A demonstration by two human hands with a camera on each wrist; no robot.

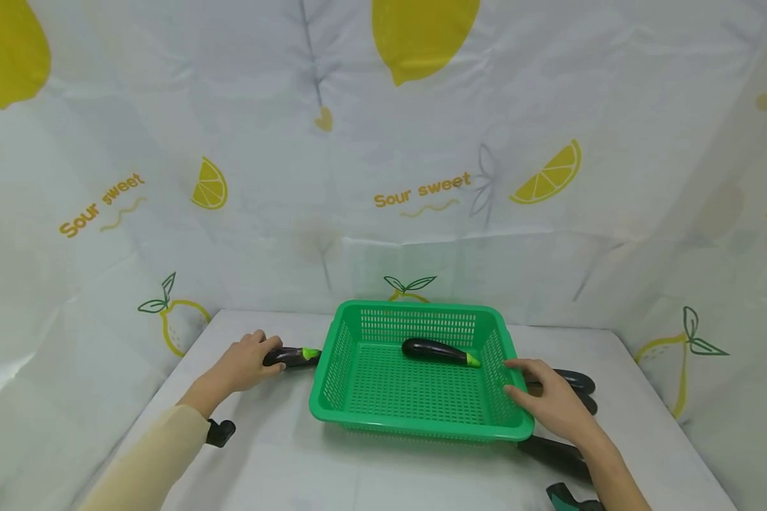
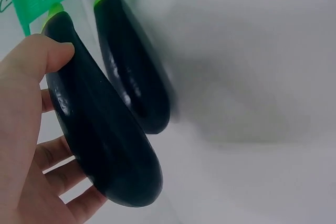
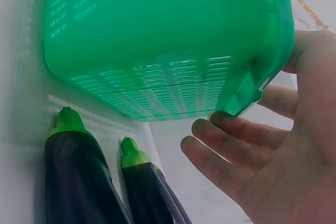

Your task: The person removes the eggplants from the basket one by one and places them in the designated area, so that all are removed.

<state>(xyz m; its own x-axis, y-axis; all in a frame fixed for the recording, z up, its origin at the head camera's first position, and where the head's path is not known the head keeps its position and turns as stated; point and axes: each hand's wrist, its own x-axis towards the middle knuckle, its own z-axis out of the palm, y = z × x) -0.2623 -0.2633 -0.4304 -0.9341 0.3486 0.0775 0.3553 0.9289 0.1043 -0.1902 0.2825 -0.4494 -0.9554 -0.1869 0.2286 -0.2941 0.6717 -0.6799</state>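
Observation:
My left hand [image 1: 245, 362] grips a glossy dark purple eggplant [image 2: 100, 114], its thumb across the upper side and fingers beneath. Its green stem end points toward the green plastic basket [image 1: 421, 434]. A second eggplant [image 2: 131, 66] lies just beyond the held one on the white surface. My right hand [image 1: 552, 397] holds the basket's right rim, thumb and forefinger over the edge; in the right wrist view its other fingers [image 3: 231, 135] extend below the rim. Inside the basket, one eggplant [image 1: 437, 351] lies near the back wall.
More eggplants [image 3: 73, 177] lie on the table [image 1: 383, 475] right of the basket, partly hidden by my right hand and forearm. A white sheet [image 1: 294, 241] with lemon prints hangs behind and at the sides. Dark wrist-worn pieces [image 1: 220, 433] show near both forearms.

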